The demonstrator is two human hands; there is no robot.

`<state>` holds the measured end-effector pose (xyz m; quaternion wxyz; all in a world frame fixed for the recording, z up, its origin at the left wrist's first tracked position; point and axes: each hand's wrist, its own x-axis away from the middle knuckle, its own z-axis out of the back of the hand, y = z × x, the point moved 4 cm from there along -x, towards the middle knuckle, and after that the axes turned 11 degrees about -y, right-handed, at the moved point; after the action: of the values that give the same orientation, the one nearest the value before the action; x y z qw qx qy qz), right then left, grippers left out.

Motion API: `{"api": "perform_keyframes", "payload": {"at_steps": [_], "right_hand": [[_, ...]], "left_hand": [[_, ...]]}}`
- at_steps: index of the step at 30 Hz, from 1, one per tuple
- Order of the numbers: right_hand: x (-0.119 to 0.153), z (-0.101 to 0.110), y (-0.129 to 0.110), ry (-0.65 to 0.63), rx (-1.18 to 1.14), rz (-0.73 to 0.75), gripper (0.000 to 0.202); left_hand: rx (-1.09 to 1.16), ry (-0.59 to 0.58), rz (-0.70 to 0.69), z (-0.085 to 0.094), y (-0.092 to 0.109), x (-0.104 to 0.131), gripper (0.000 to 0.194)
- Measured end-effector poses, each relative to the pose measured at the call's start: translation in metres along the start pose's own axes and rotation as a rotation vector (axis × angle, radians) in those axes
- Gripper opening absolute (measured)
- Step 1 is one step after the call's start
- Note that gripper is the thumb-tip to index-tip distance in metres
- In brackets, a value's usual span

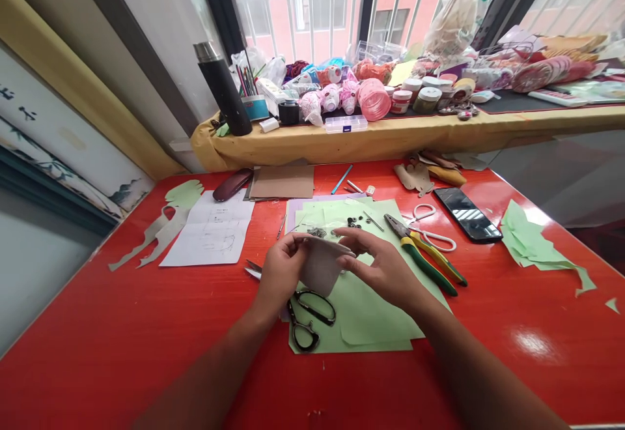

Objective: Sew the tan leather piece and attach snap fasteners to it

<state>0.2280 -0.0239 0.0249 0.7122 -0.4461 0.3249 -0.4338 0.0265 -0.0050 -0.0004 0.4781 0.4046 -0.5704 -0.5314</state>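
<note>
A small grey piece (321, 266) of flat material is held up over the green paper sheets (381, 316). My left hand (283, 267) pinches its upper left edge between thumb and fingers. At its upper right edge are the thumb and fingertips of my right hand (378, 264), also closed on it. Black-handled scissors (305, 339) lie just below the piece, their blades pointing left behind my left hand. Small black round parts (352, 222) and a pile of tiny metal pieces (317, 231) rest on the paper behind my hands.
Yellow-green pliers (430, 264), white-handled scissors (439, 241) and a phone (467, 214) lie right. A white sheet with drawings (209, 231), a dark red case (232, 185) and brown boards (283, 182) are left and behind. A cluttered yellow-covered ledge (293, 146) borders the red table (122, 332).
</note>
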Motion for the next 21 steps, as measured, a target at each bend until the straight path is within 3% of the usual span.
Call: {"api": "perform_keyframes", "payload": {"at_steps": [3,7,14,17,21], "right_hand": [[0.001,-0.003,-0.002,0.038,0.092,0.048,0.042],[0.0,-0.007,0.001,0.042,0.18,-0.008,0.02],[0.0,-0.002,0.008,0.187,0.012,-0.094,0.016],[-0.001,-0.002,0.007,0.166,-0.021,-0.121,0.018],[-0.002,-0.006,0.004,0.045,-0.033,-0.127,0.02]], "left_hand": [[-0.094,-0.046,0.03,-0.002,0.0,0.0,0.034],[-0.077,-0.137,0.074,-0.009,-0.003,0.0,0.041],[0.051,-0.255,0.105,-0.022,-0.002,0.005,0.048],[0.018,-0.196,0.061,-0.019,-0.003,0.005,0.041],[-0.039,-0.106,-0.008,-0.011,-0.004,0.002,0.032]]}}
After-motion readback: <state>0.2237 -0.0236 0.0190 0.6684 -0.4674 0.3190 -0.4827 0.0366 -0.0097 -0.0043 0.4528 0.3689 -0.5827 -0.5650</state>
